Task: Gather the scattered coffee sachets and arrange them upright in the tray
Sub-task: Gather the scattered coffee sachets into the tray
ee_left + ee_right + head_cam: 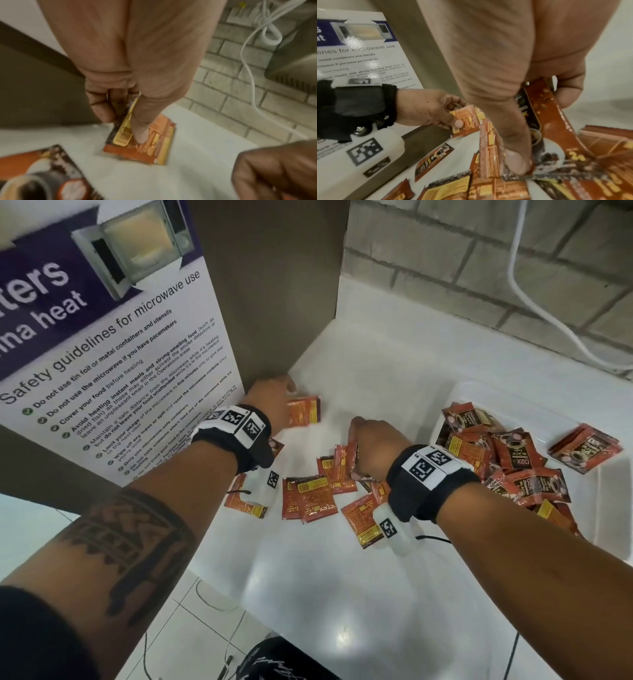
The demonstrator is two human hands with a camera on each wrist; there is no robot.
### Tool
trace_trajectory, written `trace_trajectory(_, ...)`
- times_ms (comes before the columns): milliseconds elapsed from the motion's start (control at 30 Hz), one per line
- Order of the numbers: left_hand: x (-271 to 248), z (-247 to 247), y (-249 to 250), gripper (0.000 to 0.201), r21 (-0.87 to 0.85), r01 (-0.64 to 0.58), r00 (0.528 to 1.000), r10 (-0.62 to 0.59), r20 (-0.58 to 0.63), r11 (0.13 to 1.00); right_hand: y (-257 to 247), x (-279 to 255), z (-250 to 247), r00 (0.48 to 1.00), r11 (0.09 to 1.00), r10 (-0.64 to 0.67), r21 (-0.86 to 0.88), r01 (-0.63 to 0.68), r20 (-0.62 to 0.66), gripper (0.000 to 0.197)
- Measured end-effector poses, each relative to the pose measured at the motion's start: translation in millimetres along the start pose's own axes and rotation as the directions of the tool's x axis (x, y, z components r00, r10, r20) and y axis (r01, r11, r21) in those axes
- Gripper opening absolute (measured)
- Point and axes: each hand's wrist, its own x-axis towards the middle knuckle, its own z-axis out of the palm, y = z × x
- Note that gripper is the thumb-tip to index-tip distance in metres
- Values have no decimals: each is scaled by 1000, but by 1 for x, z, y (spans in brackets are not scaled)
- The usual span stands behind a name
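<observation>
Loose orange foil coffee sachets (313, 497) are lying flat on the white glossy counter (342, 594). Right hand (375, 448) is pinching a small upright bundle of sachets (537, 121), perhaps three. Left hand (270, 398) is gripping one far sachet (303, 410) by the brown panel (274, 285). White plastic tray (616, 491) is holding jumbled sachets.

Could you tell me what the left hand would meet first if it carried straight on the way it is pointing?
Probably the brown panel beside the poster. The left hand, pinching a sachet, already has its fingertips close to the panel's foot; depth there is hard to judge.
</observation>
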Motion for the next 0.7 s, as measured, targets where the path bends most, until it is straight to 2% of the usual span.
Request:
trace_trajectory(100, -9, -16, -7, 30, -69, 11, 995, -18, -98, 998, 2, -1, -4, 998, 999, -48, -2, 48, -37, 50)
trace_trajectory(200, -30, -29, -13, 15, -113, 12, 994, -24, -103, 994, 4, -1, -11, 990, 997, -72, -5, 72, -118, 30)
trace_trajectory(267, -42, -30, -16, 11, -34, -3, 1000, 2, -28, 999, 1, -2, -19, 986, 997, -73, 20, 77, -153, 31)
trace_trajectory(333, -50, -26, -20, 17, 117, 5, 994, -18, 108, 993, -5, -4, -26, 988, 995, -85, 33, 90, -129, 29)
trace_trajectory(400, -55, -19, -21, 25, 256, 13, 973, -72, 221, 967, -14, -5, -25, 994, 994, -110, 0, 110, -25, 22)
trace_trajectory(433, -56, -15, -21, 21, 292, 25, 962, -103, 254, 956, -19, -4, -21, 991, 991, -124, -44, 125, 41, 21)
trace_trajectory(500, -56, -2, -20, 27, 333, 62, 945, -162, 283, 941, -27, -2, -9, 981, 976, -145, -146, 163, 128, 30)
trace_trajectory(600, -51, 16, -20, 32, 321, 82, 940, -180, 288, 944, -29, 4, 9, 985, 973, -125, -177, 145, 120, 61)
trace_trajectory(633, -49, 18, -21, 31, 301, 95, 943, -182, 279, 949, -29, 6, 11, 986, 973, -130, -179, 147, 103, 65)
trace_trajectory(700, -46, 21, -22, 30, 226, 112, 951, -170, 257, 968, -29, 10, 13, 986, 968, -145, -195, 159, 81, 59)
